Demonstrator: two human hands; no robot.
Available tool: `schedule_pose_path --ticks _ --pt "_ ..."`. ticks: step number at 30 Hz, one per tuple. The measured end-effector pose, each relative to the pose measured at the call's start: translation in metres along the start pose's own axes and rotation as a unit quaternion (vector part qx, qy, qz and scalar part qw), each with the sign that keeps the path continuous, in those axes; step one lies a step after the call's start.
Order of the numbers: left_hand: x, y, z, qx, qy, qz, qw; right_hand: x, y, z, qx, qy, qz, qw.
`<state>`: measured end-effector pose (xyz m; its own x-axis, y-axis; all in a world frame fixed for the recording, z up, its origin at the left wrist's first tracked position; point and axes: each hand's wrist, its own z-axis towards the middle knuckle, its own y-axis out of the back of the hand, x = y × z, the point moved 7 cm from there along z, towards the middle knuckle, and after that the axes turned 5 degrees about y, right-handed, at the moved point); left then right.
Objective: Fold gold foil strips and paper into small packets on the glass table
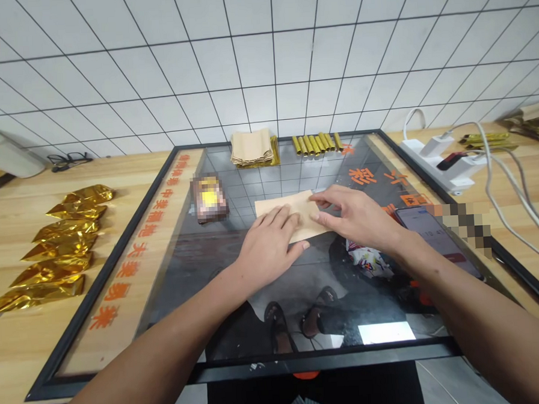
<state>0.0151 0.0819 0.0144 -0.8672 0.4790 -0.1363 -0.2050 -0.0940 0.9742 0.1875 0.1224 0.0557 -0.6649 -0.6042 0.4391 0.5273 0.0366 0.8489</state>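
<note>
A tan paper sheet lies on the glass panel in front of me. My left hand rests flat on its left part, fingers stretched out and palm down. At the paper's right edge is my right hand, its thumb on top and its fingertips by the upper right corner, gripping that edge. Beyond the hands stands a stack of tan paper sheets, with gold foil paper showing under and beside it. To its right, several gold rolled tubes lie in a row.
The black-framed glass panel sits on a wooden table. Folded gold foil pieces line the left. A partly blurred pack, a phone, a power strip with cables and eyeglasses lie around. A tiled wall stands behind.
</note>
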Motion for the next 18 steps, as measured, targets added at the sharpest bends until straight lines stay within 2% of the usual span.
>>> schedule_pose_path --ticks 3,7,13,18 --pt "0.001 0.001 0.001 0.001 0.002 -0.009 1.0 0.014 -0.004 -0.003 0.067 0.065 0.002 0.996" --pt "0.0 0.002 0.001 0.007 0.001 -0.014 1.0 0.021 -0.011 -0.007 0.118 0.099 -0.038 0.987" --pt "0.004 0.007 0.003 0.002 -0.01 -0.042 0.999 0.015 -0.019 -0.007 0.118 0.096 -0.058 0.987" --pt "0.021 0.016 0.009 0.03 0.053 -0.117 0.991 0.002 -0.02 -0.002 0.098 0.054 -0.008 0.994"
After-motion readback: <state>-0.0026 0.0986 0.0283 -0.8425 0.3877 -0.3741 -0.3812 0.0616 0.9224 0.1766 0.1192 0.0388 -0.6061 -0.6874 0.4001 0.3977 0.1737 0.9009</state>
